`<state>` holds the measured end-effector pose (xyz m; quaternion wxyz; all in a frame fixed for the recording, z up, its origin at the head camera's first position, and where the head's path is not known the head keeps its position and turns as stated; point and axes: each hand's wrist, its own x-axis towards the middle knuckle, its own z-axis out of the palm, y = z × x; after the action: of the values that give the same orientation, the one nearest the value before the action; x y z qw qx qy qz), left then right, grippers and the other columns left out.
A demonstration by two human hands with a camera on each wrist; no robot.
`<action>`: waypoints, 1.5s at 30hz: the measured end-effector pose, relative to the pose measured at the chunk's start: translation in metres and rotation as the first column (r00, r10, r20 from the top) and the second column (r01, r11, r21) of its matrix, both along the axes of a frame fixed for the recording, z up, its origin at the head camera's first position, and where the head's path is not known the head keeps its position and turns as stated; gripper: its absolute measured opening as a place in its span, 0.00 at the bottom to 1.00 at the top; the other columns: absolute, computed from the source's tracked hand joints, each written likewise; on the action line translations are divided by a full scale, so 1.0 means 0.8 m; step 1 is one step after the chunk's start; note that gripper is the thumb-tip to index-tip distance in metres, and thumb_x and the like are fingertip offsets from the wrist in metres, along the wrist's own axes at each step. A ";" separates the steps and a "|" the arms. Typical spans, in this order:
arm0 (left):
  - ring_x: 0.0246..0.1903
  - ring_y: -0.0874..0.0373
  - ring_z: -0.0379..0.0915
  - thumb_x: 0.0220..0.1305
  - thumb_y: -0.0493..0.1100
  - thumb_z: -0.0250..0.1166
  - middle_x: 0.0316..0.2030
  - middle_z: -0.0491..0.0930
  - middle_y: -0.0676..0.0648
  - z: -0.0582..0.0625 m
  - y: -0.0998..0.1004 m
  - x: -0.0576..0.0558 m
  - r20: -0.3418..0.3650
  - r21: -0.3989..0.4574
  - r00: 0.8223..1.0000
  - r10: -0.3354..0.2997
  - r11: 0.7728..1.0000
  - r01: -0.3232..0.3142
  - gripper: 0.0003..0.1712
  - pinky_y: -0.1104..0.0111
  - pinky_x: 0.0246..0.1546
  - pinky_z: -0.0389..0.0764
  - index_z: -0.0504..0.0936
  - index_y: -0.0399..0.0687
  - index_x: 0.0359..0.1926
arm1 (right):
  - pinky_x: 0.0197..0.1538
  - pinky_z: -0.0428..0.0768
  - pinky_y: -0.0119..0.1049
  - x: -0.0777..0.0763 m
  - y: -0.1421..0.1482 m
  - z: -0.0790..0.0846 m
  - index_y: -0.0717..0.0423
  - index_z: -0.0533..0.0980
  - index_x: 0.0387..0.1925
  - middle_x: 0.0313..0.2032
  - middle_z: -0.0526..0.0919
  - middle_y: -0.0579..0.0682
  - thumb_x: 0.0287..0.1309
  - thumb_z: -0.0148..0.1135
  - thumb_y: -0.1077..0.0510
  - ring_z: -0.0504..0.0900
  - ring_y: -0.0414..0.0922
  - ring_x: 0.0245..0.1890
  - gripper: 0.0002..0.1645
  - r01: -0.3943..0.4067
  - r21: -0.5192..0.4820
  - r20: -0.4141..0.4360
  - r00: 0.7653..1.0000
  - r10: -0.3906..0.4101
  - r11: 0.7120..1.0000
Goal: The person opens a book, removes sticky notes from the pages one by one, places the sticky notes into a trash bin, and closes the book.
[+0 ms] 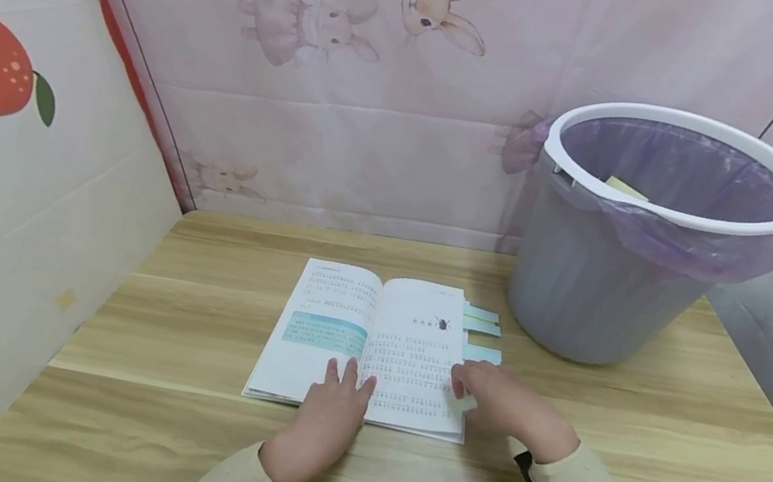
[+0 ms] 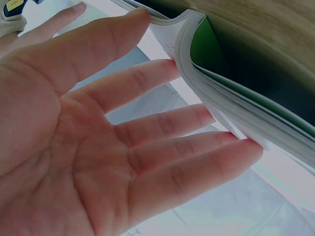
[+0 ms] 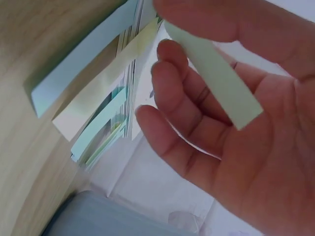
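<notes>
Book (image 1: 379,333) lies open on the tabletop (image 1: 142,396), towards the middle, well apart from the left edge; the tabletop's near edge is cut off below the head view. Its print is too small to read, and the left hand (image 1: 333,409) hides part of the lower pages by the gutter. In the left wrist view, deep shadow under the book's lower edge blurs what lies beside a green inner surface. The left hand is relaxed, fingers spread and nearly straight, fingertips touching the page. At the book's right side, the right hand (image 1: 508,404) pinches a pale green strip (image 3: 216,78); its upper end is hidden behind the thumb, so whether it is attached to a page I cannot tell. Coloured tabs (image 1: 482,355) jut out just beyond that hand. Towards the far right corner stands a grey bin (image 1: 592,282), a yellow piece (image 1: 626,188) inside mostly hidden by its rim.
</notes>
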<state>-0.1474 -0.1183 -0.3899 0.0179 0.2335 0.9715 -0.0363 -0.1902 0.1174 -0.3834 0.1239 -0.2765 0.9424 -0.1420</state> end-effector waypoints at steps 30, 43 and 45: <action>0.54 0.33 0.72 0.58 0.43 0.70 0.56 0.73 0.32 -0.001 0.000 -0.001 -0.019 -0.017 1.000 0.003 1.000 -0.003 0.25 0.52 0.37 0.83 0.79 0.43 0.57 | 0.31 0.69 0.33 -0.006 0.004 -0.002 0.53 0.75 0.19 0.22 0.69 0.42 0.51 0.65 0.70 0.65 0.41 0.24 0.13 -0.030 -0.013 -0.073 0.997 0.029 0.999; 0.54 0.34 0.72 0.58 0.43 0.69 0.56 0.73 0.32 0.002 0.001 0.002 -0.025 -0.017 1.000 0.000 1.000 0.000 0.25 0.52 0.37 0.83 0.79 0.43 0.57 | 0.30 0.69 0.32 -0.013 0.007 -0.012 0.52 0.74 0.20 0.21 0.70 0.42 0.52 0.64 0.70 0.66 0.40 0.24 0.14 0.002 -0.046 -0.072 0.997 -0.005 0.999; 0.54 0.34 0.72 0.58 0.44 0.70 0.56 0.74 0.32 0.002 0.000 0.002 -0.030 -0.018 1.000 -0.004 1.000 0.003 0.25 0.52 0.36 0.83 0.79 0.43 0.57 | 0.30 0.69 0.33 -0.014 0.008 -0.014 0.52 0.73 0.20 0.21 0.70 0.42 0.53 0.63 0.70 0.67 0.40 0.24 0.14 0.004 -0.062 -0.070 0.997 -0.008 0.998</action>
<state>-0.1461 -0.1179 -0.3880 0.0052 0.2344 0.9709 -0.0484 -0.2017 0.1239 -0.3944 0.0816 -0.2820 0.9422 -0.1615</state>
